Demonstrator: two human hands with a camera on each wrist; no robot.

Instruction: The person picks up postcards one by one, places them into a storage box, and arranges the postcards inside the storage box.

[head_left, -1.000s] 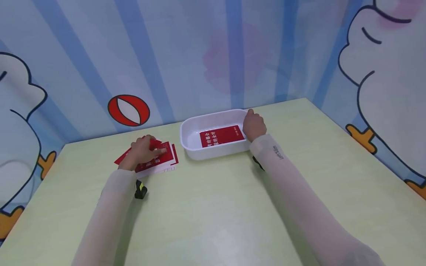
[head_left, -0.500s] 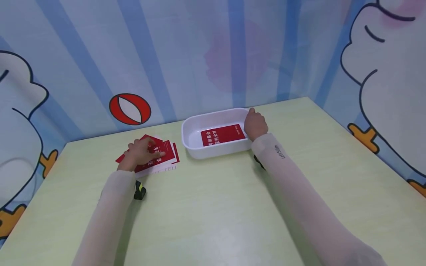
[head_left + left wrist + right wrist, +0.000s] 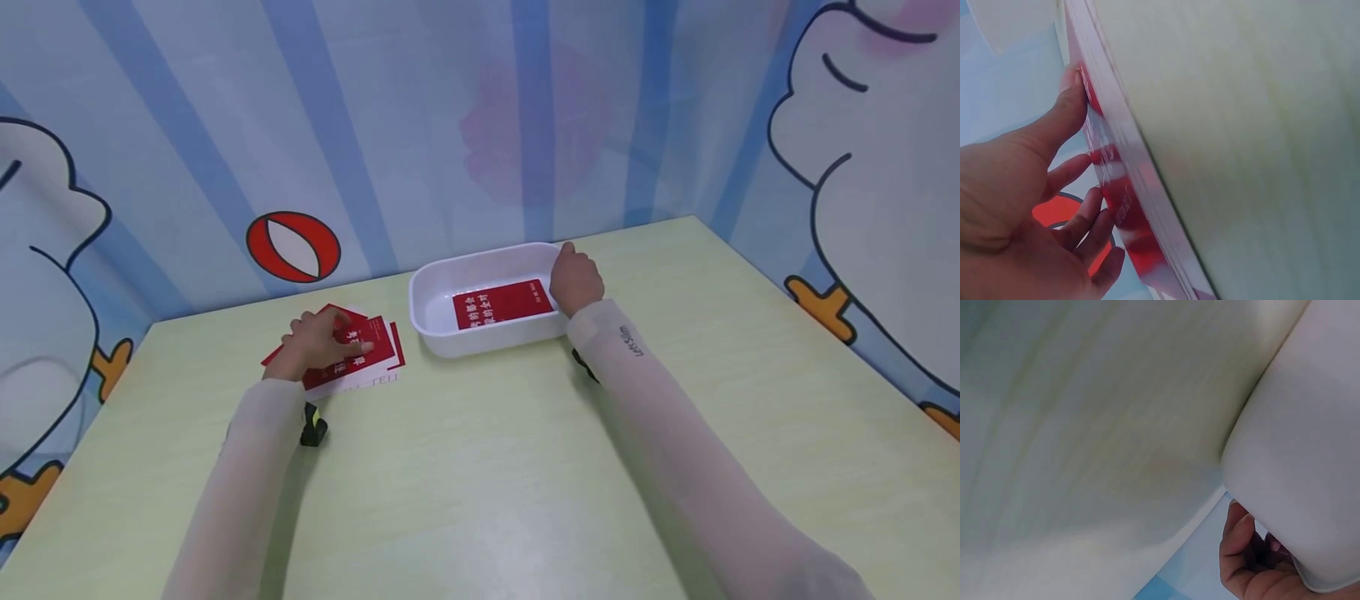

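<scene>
Several red cards (image 3: 382, 335) with white lettering lie in a loosely fanned pile on the left of the table, a white lettered sheet showing under their near edge. My left hand (image 3: 309, 342) is over the pile. In the left wrist view its thumb and fingertips (image 3: 1094, 197) touch the top card, spread apart and gently bent. To the right stands a white plastic tray (image 3: 491, 340) with a red card (image 3: 504, 306) lying flat inside. My right hand (image 3: 576, 282) grips the tray's right end, fingers curled at the rim; the right wrist view shows them against its outer wall (image 3: 1304, 444).
The pale table (image 3: 465, 467) ends at a blue striped backdrop (image 3: 420, 125) close behind the tray. Printed cartoon figures and a red ball (image 3: 291, 247) decorate the backdrop. A small black device (image 3: 313, 427) hangs under the left wrist.
The left fingers have lifted and shifted slightly on the pile, showing more of the top card's lettering. The right hand and tray stay put; the head view has tilted a little.
</scene>
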